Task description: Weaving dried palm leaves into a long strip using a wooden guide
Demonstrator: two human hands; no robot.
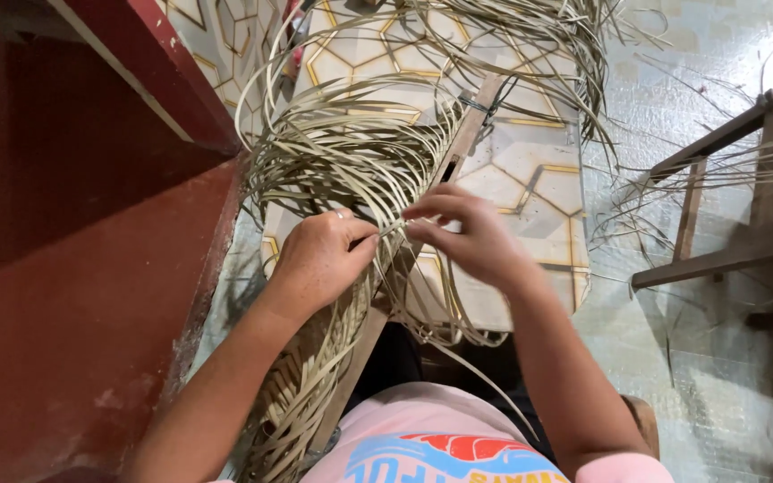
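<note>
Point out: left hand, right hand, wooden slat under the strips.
left hand (319, 261), head view, back of the hand
right hand (471, 237), head view, back of the hand
wooden slat (473, 125), head view, bare upper stretch

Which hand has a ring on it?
The left hand: a ring shows on one finger as it pinches the strips. The right hand shows none.

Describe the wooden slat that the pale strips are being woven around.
The long narrow brown wooden slat runs diagonally from upper right toward the person's lap, lying over the hexagon-patterned mat. Pale flat cane-like strips loop across it and fan out to its left. The left hand and right hand pinch strips just above its middle. Its lower end is hidden beneath woven strips.
</note>
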